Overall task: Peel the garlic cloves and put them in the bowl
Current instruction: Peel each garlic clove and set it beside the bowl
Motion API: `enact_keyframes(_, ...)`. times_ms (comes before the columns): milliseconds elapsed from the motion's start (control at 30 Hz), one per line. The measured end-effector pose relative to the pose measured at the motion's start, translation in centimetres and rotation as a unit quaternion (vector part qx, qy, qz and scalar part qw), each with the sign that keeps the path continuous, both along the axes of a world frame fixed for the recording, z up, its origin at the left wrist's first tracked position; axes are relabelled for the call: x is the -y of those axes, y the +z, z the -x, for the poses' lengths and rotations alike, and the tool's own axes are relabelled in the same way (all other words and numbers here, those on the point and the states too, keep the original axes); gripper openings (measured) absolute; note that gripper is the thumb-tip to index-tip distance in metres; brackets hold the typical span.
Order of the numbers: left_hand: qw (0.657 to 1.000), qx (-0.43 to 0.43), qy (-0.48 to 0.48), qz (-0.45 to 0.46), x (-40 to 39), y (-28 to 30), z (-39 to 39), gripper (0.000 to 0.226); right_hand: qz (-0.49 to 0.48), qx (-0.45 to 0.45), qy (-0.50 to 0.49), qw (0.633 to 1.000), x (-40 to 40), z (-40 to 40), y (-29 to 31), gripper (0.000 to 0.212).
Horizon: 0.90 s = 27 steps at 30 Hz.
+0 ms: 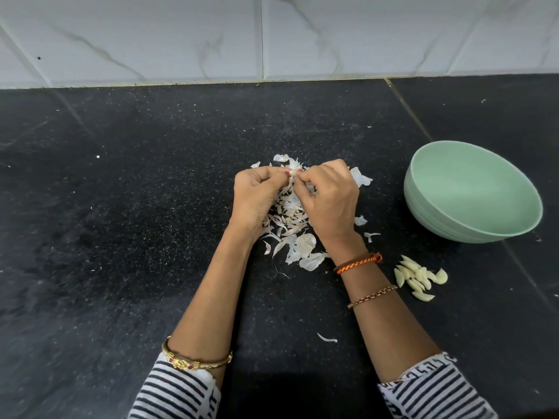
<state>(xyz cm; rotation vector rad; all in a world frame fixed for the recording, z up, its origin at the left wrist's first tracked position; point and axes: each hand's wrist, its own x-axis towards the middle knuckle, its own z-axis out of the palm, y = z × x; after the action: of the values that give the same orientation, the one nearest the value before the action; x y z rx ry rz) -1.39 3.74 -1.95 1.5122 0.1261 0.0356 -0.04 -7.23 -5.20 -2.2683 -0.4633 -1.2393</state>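
Grip: both hands meet just above the middle of the frame, the left hand (257, 195) and the right hand (328, 196) pressed fingertip to fingertip, pinching one garlic clove (292, 172) between them.
Clove in hand: small, pale cream, mostly hidden by fingers; only a sliver shows between the red-painted nails, so how much skin is on it cannot be told.
Left hand: fingers curled in tight, thumb and forefinger closed on the clove's left end.
Right hand: knuckles up, fingertips nipped on the clove's right end.
Skins: a loose pile of papery white peels (292, 225) lies on the counter right under and between the hands, with stray flakes spread out to the right and one lone strip (326, 338) lower down between the forearms.
Peeled cloves: a small cluster of peeled cloves (419, 278), smooth and yellowish, curved like little crescents, sits on the counter at right of centre, just beside the right forearm.
Bowl: the pale green bowl (438, 219) stands at the right edge, above the peeled cluster and apart from it; its inside looks bare.
Counter: black speckled stone counter (136, 222), white marbled tiles (181, 34) along the top.
Wrists: gold bangle (196, 359) on the left, orange thread band (358, 263) and chain bracelet (372, 296) on the right, striped sleeves at the bottom.
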Motion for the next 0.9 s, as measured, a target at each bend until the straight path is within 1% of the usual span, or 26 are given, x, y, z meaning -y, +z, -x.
enact_keyframes(133,1.000,-0.005,-0.001,0.005,0.07,0.03,0.00,0.013,-0.012,-0.009,0.000,1.000,-0.06,0.03,-0.12,0.023)
enact_keyframes(233,1.000,-0.009,-0.002,0.011,0.04,0.15,0.00,0.013,-0.039,-0.026,0.009,0.999,-0.08,0.03,-0.06,0.022)
enact_keyframes(333,1.000,-0.009,-0.008,0.011,0.06,0.31,0.10,0.022,-0.066,-0.042,0.019,0.997,-0.20,0.08,-0.01,0.022)
enact_keyframes(467,1.000,-0.008,-0.005,0.014,0.18,0.52,0.30,0.015,-0.088,-0.061,0.038,0.993,-0.24,0.20,0.10,0.018)
enact_keyframes(733,1.000,-0.016,0.004,0.025,0.36,0.49,0.40,0.017,-0.118,-0.105,0.059,0.986,-0.16,0.23,0.01,0.022)
enact_keyframes(833,0.999,-0.025,0.013,0.030,0.41,0.45,0.37,0.021,-0.132,-0.126,0.062,0.981,-0.21,0.27,-0.03,0.014)
enact_keyframes(900,0.999,-0.028,0.011,0.032,0.20,0.48,0.38,0.022,-0.163,-0.167,0.071,0.970,-0.36,0.33,0.04,0.006)
